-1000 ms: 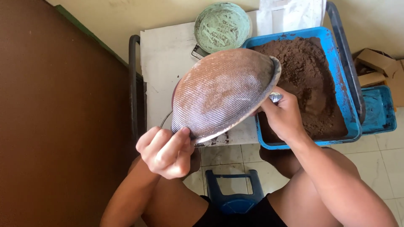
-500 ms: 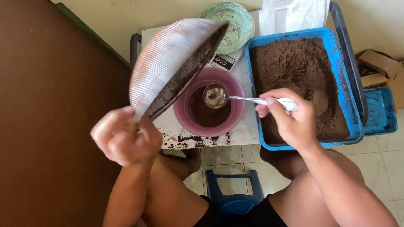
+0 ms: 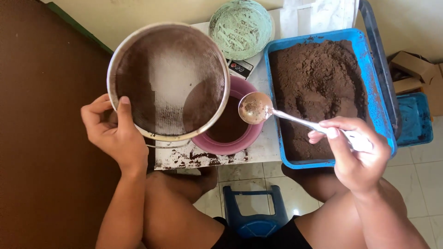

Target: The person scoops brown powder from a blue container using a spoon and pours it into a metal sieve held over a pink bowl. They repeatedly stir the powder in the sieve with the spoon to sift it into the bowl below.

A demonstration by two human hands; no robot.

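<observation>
- Holding round metal sieve [image 3: 168,80] by its rim, left hand [image 3: 115,133] closed tight, over pink bowl [image 3: 230,138].
- Right hand [image 3: 355,154] pinches spoon [image 3: 258,109], w/ bowl end above pink bowl.
- Risk: tilted sieve could spill brown powder onto table [image 3: 263,150].

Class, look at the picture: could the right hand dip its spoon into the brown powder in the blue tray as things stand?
Probably yes. The right hand holds the spoon beside the open blue tray, and nothing covers the powder. The sieve is off to the left, over the pink bowl.
</observation>
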